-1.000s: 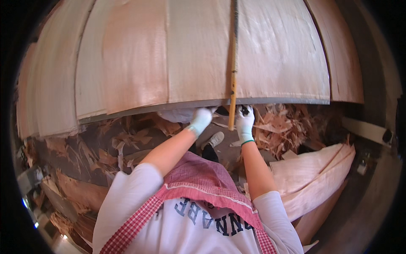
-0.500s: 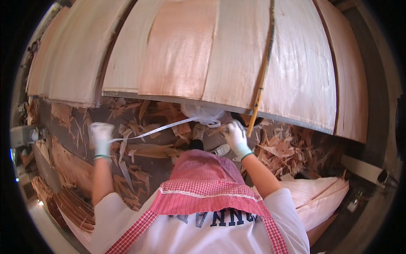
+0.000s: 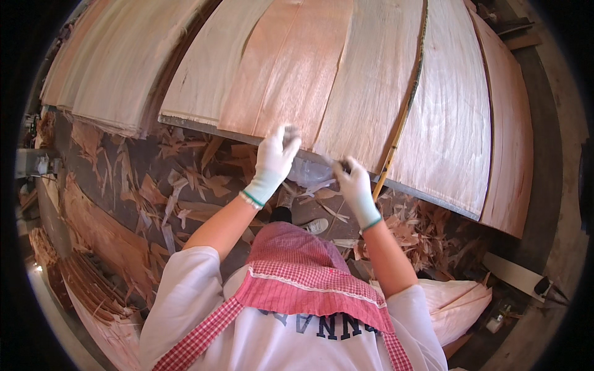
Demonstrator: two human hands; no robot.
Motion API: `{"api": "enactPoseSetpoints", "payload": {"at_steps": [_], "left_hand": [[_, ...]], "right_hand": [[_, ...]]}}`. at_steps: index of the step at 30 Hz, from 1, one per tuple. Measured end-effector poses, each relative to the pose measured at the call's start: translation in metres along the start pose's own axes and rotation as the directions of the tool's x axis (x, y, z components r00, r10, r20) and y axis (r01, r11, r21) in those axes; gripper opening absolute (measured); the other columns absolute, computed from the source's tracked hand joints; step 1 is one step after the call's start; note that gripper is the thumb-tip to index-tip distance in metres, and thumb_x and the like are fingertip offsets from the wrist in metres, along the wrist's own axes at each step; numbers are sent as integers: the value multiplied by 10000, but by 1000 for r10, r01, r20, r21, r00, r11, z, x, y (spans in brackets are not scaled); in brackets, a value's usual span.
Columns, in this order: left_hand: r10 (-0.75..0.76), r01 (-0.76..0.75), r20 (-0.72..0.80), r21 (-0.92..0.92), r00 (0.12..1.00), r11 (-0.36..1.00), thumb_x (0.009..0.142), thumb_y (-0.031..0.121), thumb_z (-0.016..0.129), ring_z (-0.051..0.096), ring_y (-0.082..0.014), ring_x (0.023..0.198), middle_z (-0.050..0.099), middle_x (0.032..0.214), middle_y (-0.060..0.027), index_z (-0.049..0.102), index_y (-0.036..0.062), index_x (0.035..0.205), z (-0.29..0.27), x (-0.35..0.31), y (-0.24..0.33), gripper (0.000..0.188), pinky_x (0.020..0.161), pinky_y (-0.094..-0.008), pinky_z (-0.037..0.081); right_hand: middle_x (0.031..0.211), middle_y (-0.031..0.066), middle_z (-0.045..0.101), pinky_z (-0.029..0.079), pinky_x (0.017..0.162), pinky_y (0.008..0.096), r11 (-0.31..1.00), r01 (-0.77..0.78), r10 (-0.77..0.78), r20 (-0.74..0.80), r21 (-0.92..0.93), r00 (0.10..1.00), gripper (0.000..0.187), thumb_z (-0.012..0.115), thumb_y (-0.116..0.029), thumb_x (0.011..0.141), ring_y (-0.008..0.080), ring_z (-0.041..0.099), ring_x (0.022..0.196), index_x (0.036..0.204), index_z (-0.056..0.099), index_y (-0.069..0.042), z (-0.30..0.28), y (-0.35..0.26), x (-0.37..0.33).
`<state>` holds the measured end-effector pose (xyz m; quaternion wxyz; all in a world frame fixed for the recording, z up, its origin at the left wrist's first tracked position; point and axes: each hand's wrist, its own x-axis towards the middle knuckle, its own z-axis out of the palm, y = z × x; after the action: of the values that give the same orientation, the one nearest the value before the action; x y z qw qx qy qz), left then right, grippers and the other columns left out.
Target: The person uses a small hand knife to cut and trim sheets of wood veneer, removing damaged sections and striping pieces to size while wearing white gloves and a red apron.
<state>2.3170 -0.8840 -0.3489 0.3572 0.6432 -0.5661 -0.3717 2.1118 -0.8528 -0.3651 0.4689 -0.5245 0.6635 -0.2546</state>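
Veneer: reddish sheet (image 3: 288,68) and pale sheet (image 3: 374,68) lie side by side, ends along worktop (image 3: 427,195) front edge.
Left hand (image 3: 275,156): over reddish sheet's near end, fingers bent; cannot tell grasp.
Right hand (image 3: 356,185): at front edge, fingers curled; blurred, contents unclear.
Layout: seems done.
Seam: looks bare; amount left unclear.

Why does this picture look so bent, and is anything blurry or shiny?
Head view: the fisheye lens bows straight edges and leaves the corners black; head view again: the left hand and right hand look smeared toward the tips, and the wood sheets carry a soft sheen.
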Motion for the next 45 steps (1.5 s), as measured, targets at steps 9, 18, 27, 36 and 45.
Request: {"api": "enactPoseSetpoints", "payload": {"at_steps": [9,18,27,36,45], "left_hand": [[206,-603,569,715,796,354,983,530,306,173,-289,1471,197,1589,-146,242,10,1503,60,13,-42,739,1200,-414,95],[210,-302,221,584,952,753,934,214,549,534,-278,1173,590,1216,-171,540,9,1233,2,53,-39,363,1043,-403,396],[219,125,-417,655,882,745,794,266,721,339,-318,1384,445,1430,-146,428,20,1359,-111,57,-129,683,1169,-422,244],[317,-239,47,764,947,600,951,351,519,353,-286,1396,397,1491,-153,384,14,1438,-117,68,-141,607,1176,-406,223],[259,-130,-109,645,960,753,926,245,545,536,-316,1200,598,1257,-159,588,18,1202,-124,90,-132,360,1091,-418,335]], "right_hand": [[889,237,677,521,744,462,765,181,-251,-27,-618,968,251,625,-265,870,404,661,836,951,692,-38,3,5,71],[980,72,667,514,670,270,774,367,-609,-448,-516,654,213,474,-132,1011,158,632,826,1158,605,-50,-175,-97,61],[975,148,698,529,741,414,712,356,-154,360,-605,920,201,528,-248,956,292,679,859,989,651,-92,99,-173,136],[1018,221,664,506,848,458,697,552,-344,462,-457,817,296,596,-240,857,374,630,983,1088,638,-59,207,-135,184],[753,71,666,471,553,269,922,261,-124,422,-285,898,326,629,-299,918,116,595,635,948,643,26,31,-134,238]]}}
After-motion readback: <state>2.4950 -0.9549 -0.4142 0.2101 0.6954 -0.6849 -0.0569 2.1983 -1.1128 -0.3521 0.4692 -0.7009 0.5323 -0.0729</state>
